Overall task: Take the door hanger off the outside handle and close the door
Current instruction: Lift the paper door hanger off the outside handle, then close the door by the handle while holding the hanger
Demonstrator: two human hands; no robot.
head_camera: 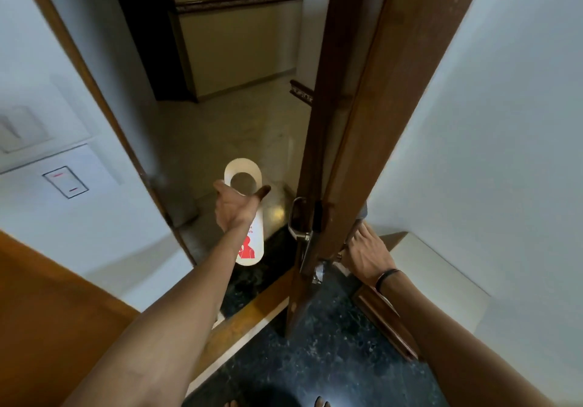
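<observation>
hanger [252, 242] in L fingers [263, 191] | off handle [299, 217] | door [344, 141] ajar

Two bare arms show, one on the left and one on the right. No sleeves cover them as far as they can be seen. The left hand [235, 207] wears no ring or watch that can be seen. The right hand [367, 256] has a thin black band [386, 277] around the wrist. It looks like a plain loop, dark and narrow. At the very near edge, the tips of two bare feet [321, 402] peek in. No shoes or socks show on them.
</observation>
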